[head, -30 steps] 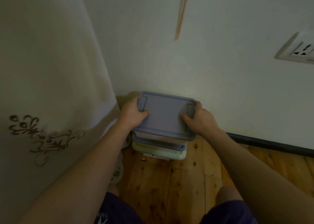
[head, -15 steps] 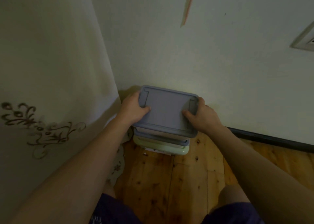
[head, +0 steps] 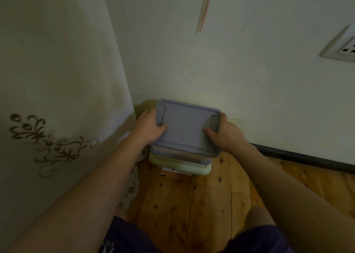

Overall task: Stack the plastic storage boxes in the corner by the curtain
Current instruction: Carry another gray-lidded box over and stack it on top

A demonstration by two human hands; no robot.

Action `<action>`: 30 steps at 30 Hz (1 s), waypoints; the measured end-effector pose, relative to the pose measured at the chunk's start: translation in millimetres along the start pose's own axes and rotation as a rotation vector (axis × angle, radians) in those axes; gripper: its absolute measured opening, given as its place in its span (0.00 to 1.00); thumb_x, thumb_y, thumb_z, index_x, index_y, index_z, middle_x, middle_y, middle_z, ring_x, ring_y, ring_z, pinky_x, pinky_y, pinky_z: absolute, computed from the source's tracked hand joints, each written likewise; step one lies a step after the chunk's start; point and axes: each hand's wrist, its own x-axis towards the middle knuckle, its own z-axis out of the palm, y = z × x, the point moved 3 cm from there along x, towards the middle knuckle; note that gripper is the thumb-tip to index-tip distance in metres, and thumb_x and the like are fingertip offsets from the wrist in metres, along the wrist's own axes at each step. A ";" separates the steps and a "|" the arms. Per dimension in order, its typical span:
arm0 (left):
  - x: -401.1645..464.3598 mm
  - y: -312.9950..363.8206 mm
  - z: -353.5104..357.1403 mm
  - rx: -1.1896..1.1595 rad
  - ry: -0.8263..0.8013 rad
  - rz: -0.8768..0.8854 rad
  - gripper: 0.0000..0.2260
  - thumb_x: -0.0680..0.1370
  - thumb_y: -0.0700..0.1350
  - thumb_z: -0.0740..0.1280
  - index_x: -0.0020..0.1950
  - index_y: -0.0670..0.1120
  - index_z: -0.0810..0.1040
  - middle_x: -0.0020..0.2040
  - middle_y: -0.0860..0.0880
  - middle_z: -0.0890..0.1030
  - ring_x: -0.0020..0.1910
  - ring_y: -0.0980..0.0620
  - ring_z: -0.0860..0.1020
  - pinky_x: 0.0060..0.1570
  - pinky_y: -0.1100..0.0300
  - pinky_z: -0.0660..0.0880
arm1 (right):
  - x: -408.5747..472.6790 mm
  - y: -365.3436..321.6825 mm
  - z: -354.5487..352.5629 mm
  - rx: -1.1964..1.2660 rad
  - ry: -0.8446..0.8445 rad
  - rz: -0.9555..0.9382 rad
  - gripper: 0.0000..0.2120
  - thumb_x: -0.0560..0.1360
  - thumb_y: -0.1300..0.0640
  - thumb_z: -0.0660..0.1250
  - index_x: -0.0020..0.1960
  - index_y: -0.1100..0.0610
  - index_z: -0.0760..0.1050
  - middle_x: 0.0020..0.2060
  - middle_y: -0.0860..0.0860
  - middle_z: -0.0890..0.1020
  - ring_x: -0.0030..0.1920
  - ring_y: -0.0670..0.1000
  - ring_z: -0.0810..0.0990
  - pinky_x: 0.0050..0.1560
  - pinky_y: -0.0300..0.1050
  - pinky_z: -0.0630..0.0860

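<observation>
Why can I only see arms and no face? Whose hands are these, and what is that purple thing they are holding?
The camera sits on the person's head and looks forward and down, so you see what that person sees: two bare arms reaching out, and knees at the bottom. There is only this one view.

The left hand and the right hand each grip one short end of a box with a lavender lid, thumbs resting on top. That box sits over a stack: another lavender box and, lowest, a pale green box. The stack stands on a wooden floor, right in the corner.

On the left hangs a cream curtain with a brown flower pattern. Behind is a pale wall with a power socket.
</observation>
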 end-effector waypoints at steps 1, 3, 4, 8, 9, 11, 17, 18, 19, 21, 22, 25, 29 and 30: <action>-0.3 -0.3 -0.4 0.005 -0.007 0.000 0.29 0.74 0.53 0.71 0.72 0.47 0.67 0.62 0.43 0.74 0.59 0.42 0.75 0.58 0.45 0.74 | 0.4 -0.6 0.3 -0.006 -0.004 -0.003 0.37 0.79 0.41 0.62 0.77 0.57 0.49 0.57 0.61 0.79 0.51 0.62 0.80 0.44 0.52 0.77; -1.0 0.0 -0.5 0.007 -0.025 -0.002 0.30 0.75 0.53 0.70 0.74 0.48 0.65 0.63 0.43 0.74 0.60 0.42 0.75 0.59 0.45 0.74 | 0.3 -0.8 0.8 -0.011 -0.016 0.000 0.37 0.79 0.41 0.62 0.77 0.57 0.49 0.55 0.61 0.80 0.49 0.62 0.80 0.44 0.52 0.78; -1.4 0.7 -0.4 0.009 -0.032 -0.001 0.30 0.75 0.53 0.70 0.74 0.49 0.64 0.64 0.43 0.74 0.60 0.42 0.75 0.59 0.45 0.74 | 0.1 -0.9 0.8 -0.008 -0.023 0.003 0.37 0.79 0.42 0.62 0.77 0.57 0.48 0.55 0.62 0.80 0.49 0.62 0.80 0.44 0.53 0.79; -4.7 0.2 0.2 0.020 -0.033 -0.019 0.29 0.76 0.52 0.69 0.74 0.48 0.64 0.64 0.43 0.74 0.60 0.42 0.75 0.59 0.45 0.74 | 1.7 -2.0 1.5 -0.009 -0.060 0.017 0.37 0.79 0.43 0.62 0.78 0.57 0.47 0.55 0.62 0.80 0.48 0.62 0.81 0.45 0.53 0.79; -5.7 0.0 0.5 0.032 -0.029 -0.023 0.29 0.76 0.52 0.69 0.74 0.48 0.64 0.64 0.42 0.74 0.60 0.41 0.75 0.59 0.45 0.74 | 1.9 -2.2 1.7 -0.014 -0.068 0.020 0.37 0.79 0.43 0.61 0.78 0.57 0.46 0.55 0.62 0.80 0.47 0.62 0.81 0.44 0.52 0.79; -6.4 -0.5 0.6 0.044 -0.025 -0.032 0.30 0.76 0.52 0.69 0.74 0.47 0.63 0.64 0.42 0.74 0.60 0.41 0.75 0.59 0.45 0.73 | 1.7 -2.5 2.4 -0.018 -0.075 0.029 0.38 0.79 0.43 0.61 0.78 0.57 0.45 0.55 0.62 0.80 0.45 0.61 0.80 0.42 0.52 0.78; -6.2 -0.8 -0.5 0.065 -0.052 -0.047 0.32 0.76 0.52 0.69 0.76 0.47 0.61 0.66 0.41 0.73 0.61 0.41 0.74 0.61 0.46 0.73 | 1.1 -1.1 1.5 -0.081 -0.093 0.021 0.38 0.79 0.42 0.62 0.77 0.59 0.49 0.57 0.62 0.79 0.52 0.62 0.80 0.46 0.53 0.78; -6.6 -1.6 -0.6 0.061 -0.053 -0.053 0.32 0.76 0.52 0.69 0.76 0.47 0.60 0.67 0.41 0.72 0.62 0.41 0.74 0.61 0.46 0.73 | 0.6 -0.9 0.7 -0.095 -0.101 0.020 0.37 0.78 0.41 0.62 0.77 0.59 0.51 0.58 0.62 0.78 0.53 0.62 0.79 0.48 0.53 0.77; -7.3 -2.0 -1.2 0.056 -0.055 -0.057 0.32 0.76 0.52 0.69 0.76 0.47 0.60 0.67 0.42 0.72 0.62 0.41 0.74 0.61 0.46 0.73 | 0.1 -0.9 -0.6 -0.108 -0.109 0.021 0.36 0.78 0.41 0.62 0.76 0.59 0.53 0.59 0.61 0.77 0.54 0.62 0.79 0.50 0.53 0.77; -8.8 -1.8 -3.0 0.048 -0.056 -0.061 0.32 0.76 0.52 0.69 0.76 0.48 0.61 0.66 0.42 0.73 0.61 0.42 0.74 0.60 0.46 0.73 | -0.6 -1.1 -5.4 -0.134 -0.120 0.023 0.33 0.78 0.41 0.62 0.74 0.59 0.58 0.59 0.60 0.76 0.56 0.61 0.78 0.53 0.54 0.78; -8.6 -1.5 -4.2 0.044 -0.053 -0.062 0.31 0.76 0.52 0.69 0.76 0.48 0.61 0.66 0.43 0.73 0.61 0.42 0.74 0.60 0.46 0.73 | -0.3 -1.4 -9.1 -0.151 -0.121 0.020 0.32 0.78 0.41 0.62 0.73 0.58 0.61 0.59 0.60 0.76 0.56 0.60 0.77 0.54 0.54 0.78; -8.3 0.6 -10.6 0.056 -0.014 -0.066 0.29 0.76 0.51 0.68 0.74 0.47 0.64 0.65 0.43 0.73 0.62 0.41 0.74 0.59 0.48 0.73 | 0.2 -3.8 -21.1 -0.188 -0.098 0.001 0.27 0.78 0.41 0.61 0.68 0.58 0.67 0.54 0.57 0.74 0.51 0.58 0.76 0.52 0.52 0.76; -5.5 6.9 -23.8 0.071 0.112 -0.050 0.27 0.76 0.53 0.67 0.72 0.44 0.67 0.66 0.41 0.74 0.63 0.40 0.73 0.60 0.49 0.72 | 3.4 -11.4 -36.5 -0.190 -0.010 -0.011 0.25 0.79 0.41 0.59 0.66 0.59 0.70 0.56 0.59 0.74 0.54 0.60 0.76 0.52 0.51 0.76; -4.8 9.7 -26.2 0.047 0.139 -0.036 0.27 0.76 0.54 0.67 0.71 0.44 0.68 0.66 0.41 0.74 0.63 0.40 0.73 0.60 0.49 0.73 | 4.1 -14.2 -40.5 -0.183 0.011 -0.019 0.25 0.79 0.41 0.59 0.66 0.59 0.71 0.57 0.60 0.75 0.55 0.60 0.76 0.53 0.52 0.76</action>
